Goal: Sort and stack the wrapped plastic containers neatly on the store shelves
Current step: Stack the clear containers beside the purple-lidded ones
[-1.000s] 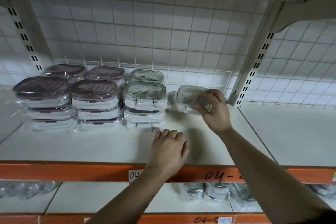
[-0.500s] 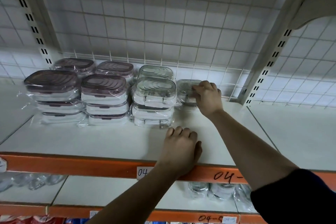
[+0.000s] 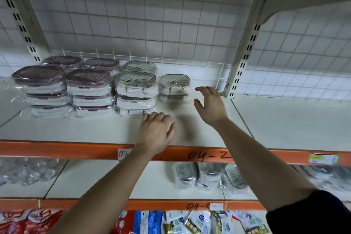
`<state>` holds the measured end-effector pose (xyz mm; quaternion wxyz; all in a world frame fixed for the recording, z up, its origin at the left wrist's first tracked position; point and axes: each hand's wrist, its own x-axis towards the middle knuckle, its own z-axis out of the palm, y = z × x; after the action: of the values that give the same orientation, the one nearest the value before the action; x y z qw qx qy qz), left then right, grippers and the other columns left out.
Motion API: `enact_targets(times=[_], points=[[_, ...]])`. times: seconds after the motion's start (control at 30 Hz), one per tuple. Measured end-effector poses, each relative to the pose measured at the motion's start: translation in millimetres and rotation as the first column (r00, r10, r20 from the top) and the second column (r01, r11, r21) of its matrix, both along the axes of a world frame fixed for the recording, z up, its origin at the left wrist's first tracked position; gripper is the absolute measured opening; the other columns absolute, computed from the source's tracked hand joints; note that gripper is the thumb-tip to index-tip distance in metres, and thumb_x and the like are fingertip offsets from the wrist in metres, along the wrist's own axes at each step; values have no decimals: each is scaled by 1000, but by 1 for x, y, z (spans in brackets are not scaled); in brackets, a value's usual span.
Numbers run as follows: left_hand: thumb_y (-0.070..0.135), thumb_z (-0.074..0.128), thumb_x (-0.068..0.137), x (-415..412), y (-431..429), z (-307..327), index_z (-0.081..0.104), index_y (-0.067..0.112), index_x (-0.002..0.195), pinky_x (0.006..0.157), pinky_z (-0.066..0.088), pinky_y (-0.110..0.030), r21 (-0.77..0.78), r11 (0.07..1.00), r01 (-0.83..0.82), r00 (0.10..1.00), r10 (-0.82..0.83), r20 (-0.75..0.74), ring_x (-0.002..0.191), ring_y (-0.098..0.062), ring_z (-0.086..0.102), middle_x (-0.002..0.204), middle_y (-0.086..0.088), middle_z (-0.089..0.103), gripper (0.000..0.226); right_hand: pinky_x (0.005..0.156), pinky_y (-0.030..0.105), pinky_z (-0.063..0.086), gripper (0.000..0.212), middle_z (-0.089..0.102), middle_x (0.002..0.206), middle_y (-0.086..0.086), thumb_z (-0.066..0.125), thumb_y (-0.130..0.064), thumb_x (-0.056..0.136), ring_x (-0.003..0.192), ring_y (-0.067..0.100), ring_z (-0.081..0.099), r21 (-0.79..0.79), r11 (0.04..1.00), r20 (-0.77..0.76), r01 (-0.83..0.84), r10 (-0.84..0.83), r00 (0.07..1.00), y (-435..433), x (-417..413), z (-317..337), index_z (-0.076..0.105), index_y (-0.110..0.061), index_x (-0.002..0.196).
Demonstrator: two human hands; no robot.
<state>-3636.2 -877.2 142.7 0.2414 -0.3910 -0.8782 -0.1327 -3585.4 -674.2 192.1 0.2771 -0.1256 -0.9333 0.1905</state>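
Fingers (image 3: 208,91) of my right hand (image 3: 210,105) were spread wide and held nothing, just right of the short grey-lidded stack (image 3: 174,87) of wrapped containers at the back of the shelf (image 3: 76,129). My left hand (image 3: 155,132) rested on that shelf, loosely curled and empty, near the taller grey-lidded stack (image 3: 135,93). Purple-lidded stacks (image 3: 87,89) stood further left.

Stacks on the shelf (image 3: 266,119)
A short stack (image 3: 173,86) sits just left of the right hand (image 3: 209,104) (not touching); taller stacks (image 3: 135,91) stand behind the left hand (image 3: 156,133), leftward.
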Motion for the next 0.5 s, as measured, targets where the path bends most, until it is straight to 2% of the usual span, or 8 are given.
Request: enact_targets(times=[0.23,0.4,0.5], points=[[42,37,94,33,-4,-3,69,16,107,81,36,-41,108,992,-69,998,68,6,94,-31,60,99,-4,69,44,96,40,45,35,61,122,10,56,-17,90,116,34,53,-37,998,-67,-52,49,997,11,104,-17,61,-9,124],[39,42,96,103,-5,-31,68,15,114,86,34,-40,185,983,1,1000,2,-11,104,-27,58,111,-2,66,39,75,35,50,27,58,91,-3,53,-21,86,88,18,56,-64,994,-119,-93,85,989,14,166,-41,68,-12,106],[35,46,94,133,-4,-48,67,13,114,89,37,-42,212,977,2,1000,0,-12,113,-29,53,121,-7,62,36,72,33,49,23,60,87,-1,56,-19,86,81,18,56,-59,988,-110,-145,137,984,15,193,-61,68,-9,101]])
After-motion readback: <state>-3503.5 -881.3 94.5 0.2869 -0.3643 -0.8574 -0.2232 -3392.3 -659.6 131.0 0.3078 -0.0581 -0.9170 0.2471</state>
